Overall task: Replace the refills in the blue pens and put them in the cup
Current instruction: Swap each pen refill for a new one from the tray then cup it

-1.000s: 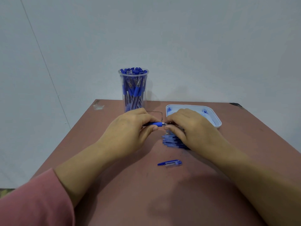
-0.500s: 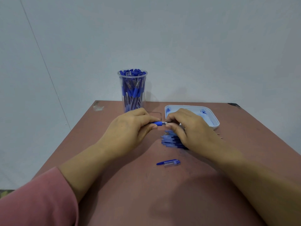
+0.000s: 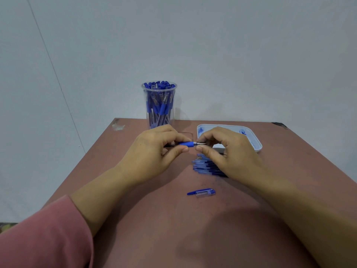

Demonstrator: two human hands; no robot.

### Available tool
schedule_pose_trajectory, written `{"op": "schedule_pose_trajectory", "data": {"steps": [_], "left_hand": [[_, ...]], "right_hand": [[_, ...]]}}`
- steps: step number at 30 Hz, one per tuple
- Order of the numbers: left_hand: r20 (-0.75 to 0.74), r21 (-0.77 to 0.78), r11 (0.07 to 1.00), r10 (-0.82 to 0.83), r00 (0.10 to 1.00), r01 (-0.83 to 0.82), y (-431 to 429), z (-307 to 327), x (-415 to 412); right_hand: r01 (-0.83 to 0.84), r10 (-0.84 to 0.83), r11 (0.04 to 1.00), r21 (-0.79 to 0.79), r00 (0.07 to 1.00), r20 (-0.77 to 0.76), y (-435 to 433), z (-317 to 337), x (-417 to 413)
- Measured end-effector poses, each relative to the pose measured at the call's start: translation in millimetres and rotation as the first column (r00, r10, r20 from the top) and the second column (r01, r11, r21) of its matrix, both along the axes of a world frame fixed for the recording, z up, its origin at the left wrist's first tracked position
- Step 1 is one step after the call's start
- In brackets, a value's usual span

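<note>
Pen [image 3: 186, 144], left hand [image 3: 152, 153] grip curled round its barrel, right hand [image 3: 229, 153] grip pinching its tip

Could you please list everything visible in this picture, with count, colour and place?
Clear plastic cup: one, transparent, upright at the table's far edge.
Blue pens in the cup: many, uncounted, standing inside.
Shallow white plastic tray: one, blue ink smears, far right.
Pile of loose blue pens: uncounted, on the table, partly under the right hand.
Blue and clear pen cap: one, lying nearer the person.
Blue-gripped pen with metal tip: one, between both hands.
Reddish-brown table: one.
Pink sleeve: one, left arm.
Left hand: grips the pen's barrel.
Right hand: pinches its tip.
</note>
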State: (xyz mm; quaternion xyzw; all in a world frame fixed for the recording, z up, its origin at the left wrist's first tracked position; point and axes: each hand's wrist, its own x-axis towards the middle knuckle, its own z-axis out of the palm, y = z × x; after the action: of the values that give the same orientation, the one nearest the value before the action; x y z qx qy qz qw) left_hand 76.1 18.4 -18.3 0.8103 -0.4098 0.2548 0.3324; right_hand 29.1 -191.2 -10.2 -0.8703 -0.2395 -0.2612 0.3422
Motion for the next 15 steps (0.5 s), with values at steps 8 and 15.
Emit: {"op": "schedule_pose_trajectory", "data": {"steps": [8,15], "left_hand": [[-0.012,-0.066,0.998,0.022,1.000,-0.023,5,5,4],[-0.016,0.033,0.999,0.029,0.999,-0.029,9,3,10]], "right_hand": [[-0.119,0.022,0.962,-0.247,0.932,-0.362,-14,8,-27],[-0.261,0.024,0.849,-0.460,0.888,-0.458,-6,8,-29]]}}
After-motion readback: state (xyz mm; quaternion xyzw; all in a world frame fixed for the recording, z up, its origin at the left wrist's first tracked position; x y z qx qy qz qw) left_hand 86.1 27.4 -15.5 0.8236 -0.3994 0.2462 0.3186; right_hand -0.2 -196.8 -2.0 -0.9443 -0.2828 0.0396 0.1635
